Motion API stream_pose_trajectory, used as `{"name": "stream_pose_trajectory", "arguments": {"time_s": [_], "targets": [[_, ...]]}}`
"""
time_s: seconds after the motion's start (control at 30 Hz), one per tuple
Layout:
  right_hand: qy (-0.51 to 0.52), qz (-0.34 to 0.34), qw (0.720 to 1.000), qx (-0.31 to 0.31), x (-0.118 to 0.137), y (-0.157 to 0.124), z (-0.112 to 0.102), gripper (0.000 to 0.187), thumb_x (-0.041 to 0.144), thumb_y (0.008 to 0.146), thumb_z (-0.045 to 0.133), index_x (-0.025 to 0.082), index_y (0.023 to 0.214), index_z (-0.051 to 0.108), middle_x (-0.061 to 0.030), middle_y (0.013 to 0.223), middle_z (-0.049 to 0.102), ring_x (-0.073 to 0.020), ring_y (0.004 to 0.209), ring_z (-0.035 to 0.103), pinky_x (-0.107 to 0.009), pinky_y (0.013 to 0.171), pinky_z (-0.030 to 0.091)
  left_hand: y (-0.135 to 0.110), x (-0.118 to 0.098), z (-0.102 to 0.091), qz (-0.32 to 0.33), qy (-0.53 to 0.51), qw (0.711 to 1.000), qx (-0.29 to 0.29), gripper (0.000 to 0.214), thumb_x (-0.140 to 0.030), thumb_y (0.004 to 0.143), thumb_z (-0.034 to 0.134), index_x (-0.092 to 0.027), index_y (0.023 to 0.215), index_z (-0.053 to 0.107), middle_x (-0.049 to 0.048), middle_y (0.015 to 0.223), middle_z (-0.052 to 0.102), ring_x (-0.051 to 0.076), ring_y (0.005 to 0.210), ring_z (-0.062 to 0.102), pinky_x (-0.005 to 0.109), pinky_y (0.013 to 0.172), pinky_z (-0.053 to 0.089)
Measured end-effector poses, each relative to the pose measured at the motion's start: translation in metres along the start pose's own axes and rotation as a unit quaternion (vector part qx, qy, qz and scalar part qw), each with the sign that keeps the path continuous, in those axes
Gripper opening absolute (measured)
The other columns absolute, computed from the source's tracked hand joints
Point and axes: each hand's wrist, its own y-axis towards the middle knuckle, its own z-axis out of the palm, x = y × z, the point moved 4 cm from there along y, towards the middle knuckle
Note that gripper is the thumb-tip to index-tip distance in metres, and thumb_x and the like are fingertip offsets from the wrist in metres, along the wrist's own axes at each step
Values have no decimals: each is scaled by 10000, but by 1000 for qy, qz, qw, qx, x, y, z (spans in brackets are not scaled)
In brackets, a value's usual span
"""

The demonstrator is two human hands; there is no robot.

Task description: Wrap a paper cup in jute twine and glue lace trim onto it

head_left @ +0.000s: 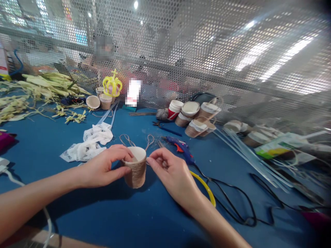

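Observation:
A small paper cup (136, 172) wrapped in brown twine is held slightly tilted over the blue table. My left hand (111, 165) grips its rim, fingers inside and thumb against the outer wall. Close to the cup's right side, my right hand (170, 168) is closed in a pinch at the rim; what sits between thumb and forefinger is too small to make out. Loops of thin twine (150, 140) show behind the cup. A blue hot glue gun (181, 148) lies just beyond my right hand.
Several twine-wrapped cups (196, 127) stand at the back right, near clear glue sticks (253, 158). Crumpled white plastic (90, 143) lies to the left. Dried husks (46, 86) are piled at the far left, by a yellow crown (112, 84). A black cord (232, 196) trails on the right.

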Motion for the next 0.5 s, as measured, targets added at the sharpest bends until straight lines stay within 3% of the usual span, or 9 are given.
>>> {"name": "stream_pose_trajectory", "arguments": {"time_s": [0.13,0.2,0.33,0.5], "targets": [[14,-32,999,13,-3,2,1,187,255,831,502,186,972,604,62,558,412,-98,503,383,-217,489,359,-1,-2,-2,8,-21,1000,16,72,-160,831,477,-163,787,534,70,966,591,185,1010,504,337,913,383],[44,-43,997,39,-2,2,2,218,239,837,493,195,1009,620,40,614,509,-100,537,438,-217,524,386,-1,-2,-2,8,-46,999,29,67,-151,833,475,-164,797,530,68,973,581,180,1013,505,332,917,383],[128,-29,987,97,2,0,2,165,200,835,489,173,889,642,-15,837,658,-114,746,573,-212,684,441,0,0,-2,-4,-92,994,60,56,-143,831,475,-162,799,516,76,1006,556,184,1043,494,344,935,378],[151,-21,981,116,1,-1,2,122,197,820,507,177,812,627,0,778,652,-119,725,578,-218,691,454,2,4,-3,17,-87,993,73,39,-149,823,483,-164,818,519,78,1008,557,197,1108,459,356,977,348]]}}
